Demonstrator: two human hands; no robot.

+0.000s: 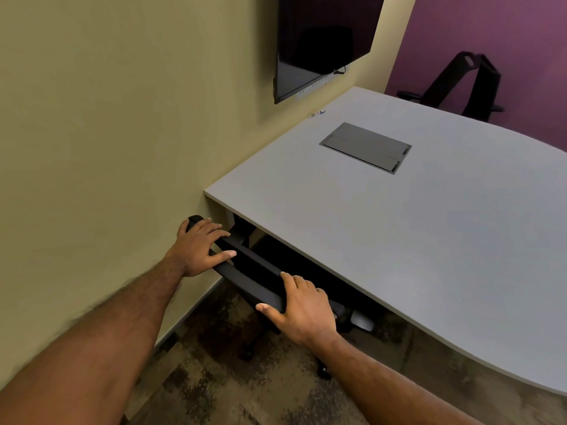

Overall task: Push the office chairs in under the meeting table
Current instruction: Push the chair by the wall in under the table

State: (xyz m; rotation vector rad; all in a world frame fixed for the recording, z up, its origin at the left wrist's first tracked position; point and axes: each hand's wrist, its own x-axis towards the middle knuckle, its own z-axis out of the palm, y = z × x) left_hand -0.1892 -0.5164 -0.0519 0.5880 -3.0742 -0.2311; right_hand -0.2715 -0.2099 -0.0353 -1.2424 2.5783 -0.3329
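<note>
1. My left hand (196,245) and right hand (302,308) are both clamped on the top edge of the chair (245,265) back, one grip near each end.
2. That edge runs nearly parallel to the tabletop (368,225) rim, just beside it; the seat already sits beneath.
3. The left end lies nearer the wall (107,133); any remaining push goes straight forward.
4. A second chair (469,84) stands at the far side, well apart.

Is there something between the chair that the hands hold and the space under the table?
Nothing visible blocks it. Both hands, left and right, rest on top of the chair back, and its seat is already under the table edge. The wall is close on the left. Deeper under the table is too dark to judge.
</note>
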